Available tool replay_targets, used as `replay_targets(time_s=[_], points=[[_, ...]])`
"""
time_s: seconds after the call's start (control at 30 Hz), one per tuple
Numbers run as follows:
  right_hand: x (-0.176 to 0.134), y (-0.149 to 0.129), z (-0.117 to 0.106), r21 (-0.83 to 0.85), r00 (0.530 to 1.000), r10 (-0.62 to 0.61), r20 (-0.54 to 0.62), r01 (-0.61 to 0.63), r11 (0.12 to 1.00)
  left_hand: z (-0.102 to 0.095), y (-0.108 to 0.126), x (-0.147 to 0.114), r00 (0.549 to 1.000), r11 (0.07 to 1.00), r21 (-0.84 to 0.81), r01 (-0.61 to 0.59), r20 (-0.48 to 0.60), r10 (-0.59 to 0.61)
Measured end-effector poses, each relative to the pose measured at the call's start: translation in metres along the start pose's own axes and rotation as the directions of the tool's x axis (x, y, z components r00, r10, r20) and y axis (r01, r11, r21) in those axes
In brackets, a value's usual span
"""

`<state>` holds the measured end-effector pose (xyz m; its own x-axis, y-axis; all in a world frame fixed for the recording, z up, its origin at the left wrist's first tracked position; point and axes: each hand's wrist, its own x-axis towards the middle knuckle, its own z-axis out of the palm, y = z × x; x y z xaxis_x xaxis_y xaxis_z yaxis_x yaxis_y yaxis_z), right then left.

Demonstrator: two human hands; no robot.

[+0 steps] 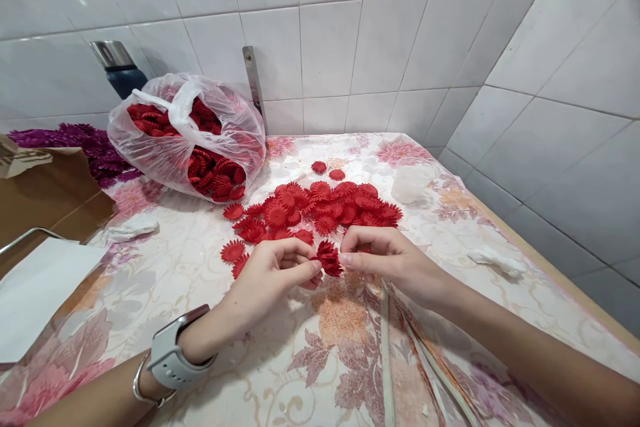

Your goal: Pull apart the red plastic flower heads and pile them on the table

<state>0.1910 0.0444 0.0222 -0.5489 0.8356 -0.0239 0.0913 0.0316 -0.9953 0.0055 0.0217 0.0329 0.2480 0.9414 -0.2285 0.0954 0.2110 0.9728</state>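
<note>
Between my two hands is a small stack of red fabric flower pieces [329, 258] with jagged petal edges. My left hand [286, 265], with a watch on its wrist, pinches the stack's left side between thumb and fingers. From the right, my right hand [383, 257] grips the edge of the same stack, thumb and forefinger closed on it. Just beyond my hands spreads a loose pile of red flower pieces [320, 203], and two lie apart behind it. Below my right hand, thin strips or stems [415, 347] run toward me along the table.
A clear plastic bag [245, 127] full of red flower pieces stands at the back left, before a dark blue bottle [123, 73]. Purple flowers [95, 147] and a brown box [65, 193] with white paper [45, 293] sit left. A whitish translucent lump [413, 183] lies right, near tiled walls.
</note>
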Motion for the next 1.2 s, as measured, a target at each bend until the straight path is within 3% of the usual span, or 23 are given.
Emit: replay_targets(time_s=[0.23, 0.47, 0.63, 0.73, 0.83, 0.97, 1.07, 1.2], points=[[-0.001, -0.004, -0.001, 0.075, 0.995, -0.001, -0.095, 0.008, 0.997, -0.002, 0.004, 0.003, 0.998, 0.999, -0.013, 0.052, 0.023, -0.052], [-0.006, -0.012, -0.003, 0.042, 0.967, -0.173, -0.187, 0.183, 0.982, -0.006, 0.007, 0.005, 0.999, 1.000, 0.001, 0.018, -0.039, -0.018], [0.001, -0.009, -0.008, 0.012, 0.983, -0.069, -0.172, 0.072, 0.997, -0.005, 0.009, 0.002, 1.000, 0.999, -0.024, 0.029, -0.009, -0.029], [0.003, -0.008, -0.007, -0.118, 0.988, -0.053, -0.147, 0.035, 0.992, -0.003, 0.006, -0.001, 0.997, 0.995, 0.073, -0.063, -0.031, 0.065], [-0.001, -0.009, 0.001, -0.255, 0.993, -0.064, -0.097, 0.037, 0.966, -0.001, 0.001, -0.004, 0.972, 0.919, 0.340, -0.200, -0.046, 0.229], [-0.007, -0.012, 0.012, -0.457, 1.000, 0.011, -0.027, -0.022, 0.889, 0.001, -0.006, -0.008, 0.924, 0.717, 0.627, -0.305, 0.014, 0.382], [-0.007, -0.012, 0.015, -0.565, 0.999, 0.000, -0.045, -0.026, 0.825, 0.001, -0.009, -0.011, 0.900, 0.636, 0.695, -0.337, 0.039, 0.434], [-0.005, -0.008, 0.015, -0.666, 0.989, -0.149, -0.002, 0.110, 0.738, 0.003, -0.010, -0.012, 0.892, 0.573, 0.751, -0.327, 0.046, 0.449]])
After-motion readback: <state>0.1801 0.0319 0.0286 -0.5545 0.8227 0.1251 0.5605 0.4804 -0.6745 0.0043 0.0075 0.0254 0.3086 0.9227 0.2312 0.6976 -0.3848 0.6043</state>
